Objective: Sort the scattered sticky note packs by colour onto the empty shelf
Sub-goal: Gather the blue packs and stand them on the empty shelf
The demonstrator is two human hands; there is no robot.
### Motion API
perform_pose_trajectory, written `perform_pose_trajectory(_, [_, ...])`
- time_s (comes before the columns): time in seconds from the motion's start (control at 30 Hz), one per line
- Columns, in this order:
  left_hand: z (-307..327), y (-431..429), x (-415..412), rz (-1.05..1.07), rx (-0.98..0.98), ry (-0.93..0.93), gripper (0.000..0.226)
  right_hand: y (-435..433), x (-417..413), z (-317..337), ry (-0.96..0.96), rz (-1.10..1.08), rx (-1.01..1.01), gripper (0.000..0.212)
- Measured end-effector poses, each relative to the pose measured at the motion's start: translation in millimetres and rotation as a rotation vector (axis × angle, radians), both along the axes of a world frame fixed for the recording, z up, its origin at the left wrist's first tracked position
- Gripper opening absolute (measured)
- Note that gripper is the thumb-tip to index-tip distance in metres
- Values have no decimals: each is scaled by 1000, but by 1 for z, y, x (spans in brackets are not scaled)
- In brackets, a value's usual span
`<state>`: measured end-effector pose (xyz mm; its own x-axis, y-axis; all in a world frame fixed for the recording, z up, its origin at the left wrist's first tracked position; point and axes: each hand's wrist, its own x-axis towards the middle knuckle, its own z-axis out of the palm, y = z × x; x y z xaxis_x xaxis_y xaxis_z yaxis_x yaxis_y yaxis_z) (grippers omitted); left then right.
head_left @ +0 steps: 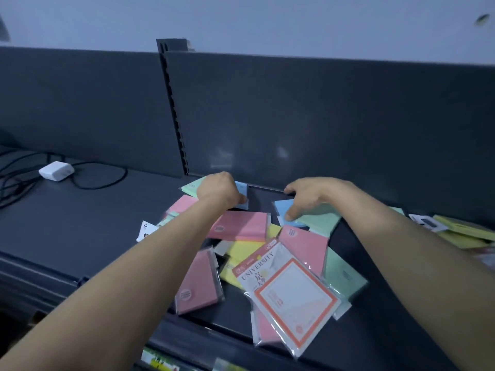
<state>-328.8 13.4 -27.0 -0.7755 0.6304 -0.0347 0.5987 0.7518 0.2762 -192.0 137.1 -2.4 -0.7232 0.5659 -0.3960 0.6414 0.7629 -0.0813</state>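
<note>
Slippage looks the likeliest trouble in the head view: the glossy wrapped packs in the pile (pixel 241 253) on the shelf (pixel 93 223) could slide and mix colours. The left hand (pixel 218 192), arm outstretched, grips a blue pack (pixel 242 195) by the back panel (pixel 321 116). The right hand (pixel 310 195) lies spread, its thumb pressing a second blue pack (pixel 280 210).
</note>
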Motion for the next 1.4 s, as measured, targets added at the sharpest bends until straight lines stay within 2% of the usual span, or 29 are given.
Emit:
perform_pose_trajectory(0.13, [-3, 5, -2, -22, 18, -53, 41, -1, -3, -1, -32, -13, 1, 71])
perform_pose_trajectory(0.33, [-2, 6, 4, -12, 47, -152, 39, -4, 0, -1, -88, -19, -4, 81])
perform_pose_trajectory(0.4, [-3, 6, 7, -4, 124, -185, 33, -3, 2, 0, -82, -11, -2, 77])
perform_pose_trajectory(0.5, [-2, 6, 13, -20, 320, -255, 39, -3, 5, -3, -71, -14, 3, 83])
perform_pose_trajectory(0.63, [9, -3, 23, -25, 491, -185, 19, -4, 11, -2, -44, -5, -23, 74])
perform_pose_trajectory(0.77, [27, -16, 37, -25, 601, -145, 21, -4, 16, 1, -61, 12, -30, 65])
perform_pose_trajectory(1.0, [43, -39, 70, -34, 624, -130, 20, -7, 24, 8, -147, 93, 11, 69])
perform_pose_trajectory(1.13, [47, -47, 89, -15, 617, -125, 20, 2, 30, 2, -54, 54, -27, 74])
perform_pose_trajectory(1.27, [47, -51, 105, 13, 617, -124, 21, 7, 30, -7, 284, -43, 6, 34])
perform_pose_trajectory(1.33, [47, -51, 111, 33, 627, -129, 21, 7, 31, -4, 443, -146, -4, 26])
perform_pose_trajectory(1.4, [47, -52, 117, 50, 644, -130, 22, 7, 33, 2, 555, -206, -95, 24])
